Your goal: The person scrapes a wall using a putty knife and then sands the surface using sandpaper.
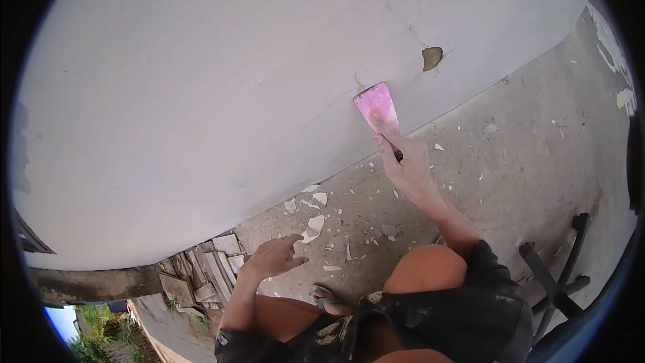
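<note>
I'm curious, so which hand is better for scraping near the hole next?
Probably right: the right hand holds the pink scraper at the wall, near the hole. The left hand looks empty and farther away.

A broad off-white wall (168, 94) fills the upper part of the view, marked by fine cracks (412, 29) and a small brownish-grey hole (432, 58) where the surface has broken away. Along its base runs a grey, stained concrete floor (531, 121), scattered with pale flakes (314, 228) of varied size. Flat, worn slabs or boards (216, 270) lie piled against the wall at lower left, near a rough, weathered ledge (94, 285). A dark, star-shaped stand base (555, 290) sits at lower right. Beyond the lower-left corner, green plants (99, 323) show beneath bright blue sky (62, 319). Soft daylight falls fairly evenly across the wall.
</note>
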`<state>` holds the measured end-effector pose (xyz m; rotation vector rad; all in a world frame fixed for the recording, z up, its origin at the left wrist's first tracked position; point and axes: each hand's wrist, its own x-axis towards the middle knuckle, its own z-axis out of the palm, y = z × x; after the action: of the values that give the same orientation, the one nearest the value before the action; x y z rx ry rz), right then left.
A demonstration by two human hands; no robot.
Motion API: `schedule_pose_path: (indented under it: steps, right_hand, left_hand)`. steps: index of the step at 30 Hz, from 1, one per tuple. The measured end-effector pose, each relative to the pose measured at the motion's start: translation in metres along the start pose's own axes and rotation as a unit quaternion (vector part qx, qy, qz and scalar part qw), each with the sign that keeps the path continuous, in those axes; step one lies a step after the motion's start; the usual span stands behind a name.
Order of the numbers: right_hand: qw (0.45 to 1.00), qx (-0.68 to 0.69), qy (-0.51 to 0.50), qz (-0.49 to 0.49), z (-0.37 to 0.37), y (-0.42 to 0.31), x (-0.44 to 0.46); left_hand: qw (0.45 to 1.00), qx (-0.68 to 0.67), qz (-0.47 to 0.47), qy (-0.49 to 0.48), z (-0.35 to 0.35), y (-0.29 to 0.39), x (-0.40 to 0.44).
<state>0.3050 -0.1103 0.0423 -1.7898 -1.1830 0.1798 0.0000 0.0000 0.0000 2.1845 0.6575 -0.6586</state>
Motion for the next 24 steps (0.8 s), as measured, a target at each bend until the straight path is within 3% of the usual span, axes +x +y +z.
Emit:
schedule_pose_path:
  steps: [2,3,5,9,24]
  right_hand:
    - [0.999,-0.012,0.027,-0.020,0.020,0.008,-0.005]
    - [0.985,0.152,0.081,0.007,0.085,-0.044,-0.007]
    - [0.978,0.193,0.069,0.041,0.072,-0.059,-0.039]
    - [0.975,0.190,0.113,-0.035,0.088,-0.049,-0.002]
    - [0.979,0.176,0.099,-0.010,0.087,-0.055,-0.007]
  left_hand:
    - [1.000,-0.021,0.010,-0.006,0.003,-0.013,0.001]
    - [0.991,0.073,-0.107,-0.023,-0.070,-0.030,-0.103]
    - [0.990,0.046,-0.114,-0.069,-0.050,-0.023,-0.129]
    - [0.988,0.085,-0.120,-0.047,-0.073,-0.035,-0.113]
    - [0.987,0.101,-0.120,-0.038,-0.078,-0.027,-0.111]
